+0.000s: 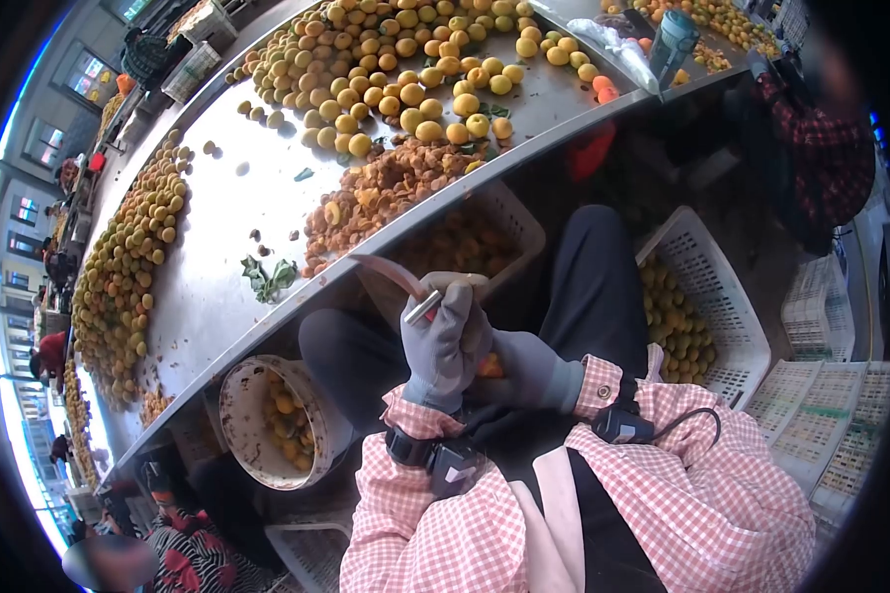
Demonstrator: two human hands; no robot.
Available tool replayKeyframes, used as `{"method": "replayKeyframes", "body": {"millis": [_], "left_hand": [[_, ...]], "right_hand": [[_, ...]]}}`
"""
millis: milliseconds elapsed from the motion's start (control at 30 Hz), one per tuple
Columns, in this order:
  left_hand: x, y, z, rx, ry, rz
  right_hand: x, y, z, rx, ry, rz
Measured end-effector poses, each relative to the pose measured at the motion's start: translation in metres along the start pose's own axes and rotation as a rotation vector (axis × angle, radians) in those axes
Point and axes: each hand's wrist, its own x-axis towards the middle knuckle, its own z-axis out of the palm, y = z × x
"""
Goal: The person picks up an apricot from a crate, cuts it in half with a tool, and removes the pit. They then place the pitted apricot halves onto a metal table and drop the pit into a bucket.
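Both hands wear grey gloves and meet above my lap. My left hand (445, 341) is closed around the handle of a knife (392, 272), whose curved blade points up and left toward the table edge. Against it lies my right hand (529, 368), its fingers mostly hidden behind the left one. A bit of orange fruit (489, 366) shows between the two hands, low down. Beyond the blade, a heap of cut fruit pieces (371, 203) lies along the edge of the metal table (218, 247).
Whole yellow fruits (405, 94) and greener ones (119, 287) are piled on the table. A white bucket (242, 425) and a white crate (717, 296) hold fruit beside my knees. Another crate (529, 222) stands under the table edge. Co-workers sit at right and lower left.
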Motion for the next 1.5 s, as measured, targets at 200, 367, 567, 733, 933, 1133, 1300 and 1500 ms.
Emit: {"method": "replayKeyframes", "body": {"millis": [200, 367, 567, 733, 933, 1133, 1300, 1500], "left_hand": [[0.004, 0.002, 0.001, 0.010, 0.106, -0.153], [0.011, 0.005, -0.005, -0.104, 0.047, -0.109], [0.020, 0.003, -0.011, -0.130, 0.058, -0.006], [0.017, 0.009, -0.015, -0.068, 0.038, 0.075], [0.015, 0.001, -0.018, 0.251, 0.112, -0.151], [0.030, -0.042, -0.046, 0.396, 0.069, -0.226], [0.052, -0.061, -0.054, 0.353, 0.021, -0.173], [0.074, -0.059, -0.082, 0.252, 0.281, -0.098]], "right_hand": [[0.001, 0.008, -0.008, 0.196, -0.189, 0.055], [0.000, 0.007, -0.008, 0.715, -0.217, 0.238], [0.005, 0.020, 0.001, 1.306, -0.144, 0.490], [0.019, 0.027, -0.005, 1.384, 0.193, 0.529], [0.030, 0.030, -0.009, 1.464, 0.320, 0.448], [0.038, 0.015, -0.011, 0.575, 0.195, 0.143], [0.045, 0.075, -0.007, 1.438, 0.123, 0.300], [0.076, 0.061, -0.028, 1.319, 0.387, 0.549]]}}
